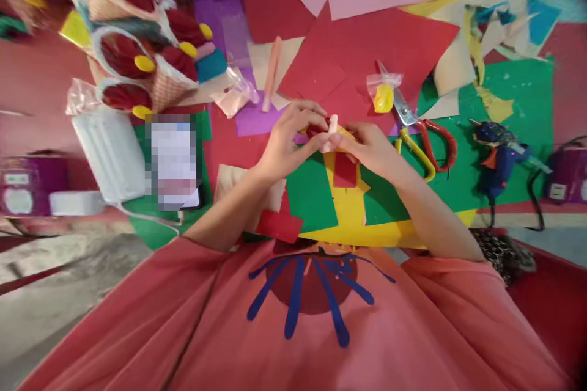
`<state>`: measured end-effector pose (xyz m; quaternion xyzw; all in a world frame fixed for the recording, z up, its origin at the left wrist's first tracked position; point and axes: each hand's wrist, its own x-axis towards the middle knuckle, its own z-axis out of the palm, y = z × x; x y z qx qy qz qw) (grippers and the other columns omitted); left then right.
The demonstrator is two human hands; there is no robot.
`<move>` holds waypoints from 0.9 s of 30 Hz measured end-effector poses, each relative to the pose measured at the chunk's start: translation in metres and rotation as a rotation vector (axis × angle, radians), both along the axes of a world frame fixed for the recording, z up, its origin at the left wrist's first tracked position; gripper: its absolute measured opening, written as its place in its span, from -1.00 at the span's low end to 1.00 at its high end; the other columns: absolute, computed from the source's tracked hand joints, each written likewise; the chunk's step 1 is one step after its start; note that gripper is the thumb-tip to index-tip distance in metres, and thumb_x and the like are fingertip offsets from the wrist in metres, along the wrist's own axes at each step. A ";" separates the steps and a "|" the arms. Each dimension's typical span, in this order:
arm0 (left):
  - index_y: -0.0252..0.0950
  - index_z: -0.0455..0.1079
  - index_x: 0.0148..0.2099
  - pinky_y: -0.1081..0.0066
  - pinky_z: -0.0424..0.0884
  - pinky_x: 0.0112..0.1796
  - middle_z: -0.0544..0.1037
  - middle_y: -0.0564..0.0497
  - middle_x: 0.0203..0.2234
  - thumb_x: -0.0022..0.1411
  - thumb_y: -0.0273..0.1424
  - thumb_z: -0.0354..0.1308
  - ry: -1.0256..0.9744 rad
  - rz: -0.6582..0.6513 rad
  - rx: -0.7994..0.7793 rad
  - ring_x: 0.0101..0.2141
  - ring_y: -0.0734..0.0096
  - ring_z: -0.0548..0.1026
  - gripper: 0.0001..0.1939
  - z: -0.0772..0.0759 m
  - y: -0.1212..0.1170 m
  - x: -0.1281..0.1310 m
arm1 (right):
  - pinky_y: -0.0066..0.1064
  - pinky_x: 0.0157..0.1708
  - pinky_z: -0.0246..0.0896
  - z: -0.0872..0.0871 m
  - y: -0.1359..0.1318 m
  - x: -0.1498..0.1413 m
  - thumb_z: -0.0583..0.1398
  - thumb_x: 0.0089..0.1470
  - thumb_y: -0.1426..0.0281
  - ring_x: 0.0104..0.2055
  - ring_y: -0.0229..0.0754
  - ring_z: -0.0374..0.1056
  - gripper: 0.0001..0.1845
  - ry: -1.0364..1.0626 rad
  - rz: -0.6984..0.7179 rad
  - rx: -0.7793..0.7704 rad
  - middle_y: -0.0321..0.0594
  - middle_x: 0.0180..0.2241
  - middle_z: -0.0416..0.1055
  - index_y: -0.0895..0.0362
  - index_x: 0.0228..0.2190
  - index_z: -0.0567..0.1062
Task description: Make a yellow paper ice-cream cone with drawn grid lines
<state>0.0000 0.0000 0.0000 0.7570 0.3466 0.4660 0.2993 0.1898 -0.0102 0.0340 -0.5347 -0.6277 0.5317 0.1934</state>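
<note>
Both hands meet over the middle of the table, closed around one small craft piece. My left hand [293, 137] pinches it from the left, fingers curled over a dark red part. Between the thumbs a pale pink strip [332, 128] sticks up. My right hand [373, 146] grips the piece from the right, where a bit of yellow shows under the thumb. The fingers hide most of its shape. Just below lie a small red rectangle [345, 171] and a yellow cut sheet [351, 204] on a green sheet [312, 195].
Scissors [406, 113] with red and yellow handles lie right, beside a bagged yellow lump [383, 98]. Farther right is a blue glue gun [499, 168]. A phone [174, 162], a white box-like device [110, 153] with a cable, and several red-filled cones [172, 82] are left.
</note>
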 end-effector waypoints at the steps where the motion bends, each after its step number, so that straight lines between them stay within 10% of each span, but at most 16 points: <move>1: -0.21 0.42 -0.23 0.28 0.48 -0.17 0.52 -0.05 -0.24 0.29 -0.26 0.16 0.008 0.005 -0.002 -0.17 0.33 0.51 -0.86 0.000 0.000 -0.001 | -0.37 -0.54 -0.28 0.000 0.000 0.000 0.06 -0.01 -0.24 -0.57 -0.35 0.03 -0.37 -0.002 -0.002 0.006 -0.40 -0.64 0.10 0.11 -0.53 0.26; 27: -0.18 0.44 -0.26 0.30 0.49 -0.21 0.47 0.00 -0.22 0.28 -0.26 0.16 -0.021 0.041 -0.105 -0.21 0.39 0.50 -0.88 -0.002 0.004 -0.003 | -0.42 -0.59 -0.15 0.003 0.000 0.004 0.09 0.05 -0.15 -0.59 -0.38 0.09 -0.44 0.067 -0.006 -0.043 -0.39 -0.65 0.18 0.11 -0.50 0.29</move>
